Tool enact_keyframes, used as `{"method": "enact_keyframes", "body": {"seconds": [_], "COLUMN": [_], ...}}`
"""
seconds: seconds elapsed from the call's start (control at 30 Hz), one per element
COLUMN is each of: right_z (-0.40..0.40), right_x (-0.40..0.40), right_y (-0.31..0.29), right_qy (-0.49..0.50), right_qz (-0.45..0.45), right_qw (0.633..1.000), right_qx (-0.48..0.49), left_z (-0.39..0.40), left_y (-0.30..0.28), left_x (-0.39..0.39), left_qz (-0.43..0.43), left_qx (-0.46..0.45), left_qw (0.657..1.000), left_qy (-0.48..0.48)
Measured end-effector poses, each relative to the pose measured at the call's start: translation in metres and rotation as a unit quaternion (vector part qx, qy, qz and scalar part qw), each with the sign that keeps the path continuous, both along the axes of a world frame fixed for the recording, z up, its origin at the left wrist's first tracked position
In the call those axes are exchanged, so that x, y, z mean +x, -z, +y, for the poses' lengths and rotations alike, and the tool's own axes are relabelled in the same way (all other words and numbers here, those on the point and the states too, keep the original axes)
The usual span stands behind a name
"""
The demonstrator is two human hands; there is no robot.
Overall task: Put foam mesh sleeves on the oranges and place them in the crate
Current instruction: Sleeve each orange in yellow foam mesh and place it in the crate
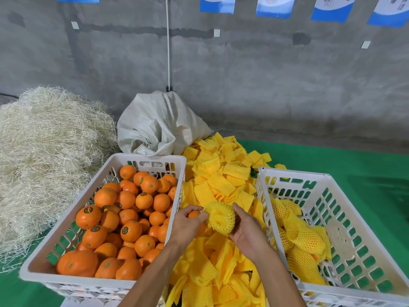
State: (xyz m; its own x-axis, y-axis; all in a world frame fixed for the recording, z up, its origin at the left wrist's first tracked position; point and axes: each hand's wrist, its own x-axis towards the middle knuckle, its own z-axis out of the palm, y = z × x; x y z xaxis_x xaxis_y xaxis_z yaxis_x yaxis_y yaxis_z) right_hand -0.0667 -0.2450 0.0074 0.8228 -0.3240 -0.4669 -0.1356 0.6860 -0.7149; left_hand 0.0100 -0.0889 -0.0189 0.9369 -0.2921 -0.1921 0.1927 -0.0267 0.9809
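Head view. Both hands meet over the gap between 2 white plastic crates. The left hand (188, 224) has its grip curled round a bare orange (193, 214), only partly visible behind the fingers. The right hand (247, 233) has its grip clamped on a yellow foam mesh sleeve (221, 217), thumb up along the sleeve's right edge, fingers underneath; the sleeve is bunched into a rounded cup whose left edge touches the orange. Whether the fruit is already partly inside cannot be told.

Surroundings: the left crate (106, 284) is heaped w/ unsleeved oranges (130, 218), several bearing dark round stickers. The right crate (363, 235) holds a few sleeved oranges (309, 240) along its left side; the rest of its slotted floor shows. Between the crates, directly under the hands and forearms, lies a loose pile of flat sleeves (221, 180), running from the near edge back to a grey-white woven sack (159, 125) that leans at the concrete wall (265, 74). A mound of pale straw-like fibre (44, 151) sits left of the left crate, touching its side. Everything rests on a green mat (354, 165). A white cord (168, 41) hangs down the wall to the sack; blue-and-white sheets (217, 4) hang along the top.
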Motion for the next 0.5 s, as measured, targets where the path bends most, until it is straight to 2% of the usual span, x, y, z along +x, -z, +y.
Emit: {"method": "enact_keyframes", "body": {"seconds": [0.13,0.23,0.37,0.43,0.5], "right_z": [0.001,-0.002,-0.004,-0.004,-0.002], "right_x": [0.003,0.002,0.0,0.0,0.001], "right_y": [-0.001,0.0,-0.003,-0.001,0.002], "right_qy": [0.018,0.075,0.134,0.128,0.119], "right_qz": [-0.016,0.013,0.045,0.044,0.04], "right_qw": [1.0,0.996,0.977,0.972,0.973], "right_qx": [0.007,-0.04,-0.158,-0.19,-0.193], "left_z": [0.003,0.004,0.007,0.008,0.011], "left_y": [-0.007,-0.006,-0.003,-0.005,-0.01], "left_x": [-0.004,0.003,0.007,0.006,0.004], "left_qz": [0.119,0.175,0.184,0.178,0.139], "left_qx": [-0.045,-0.15,-0.297,-0.309,-0.269], "left_qw": [0.992,0.973,0.937,0.932,0.944], "left_qy": [0.015,-0.032,0.01,0.07,0.13]}}
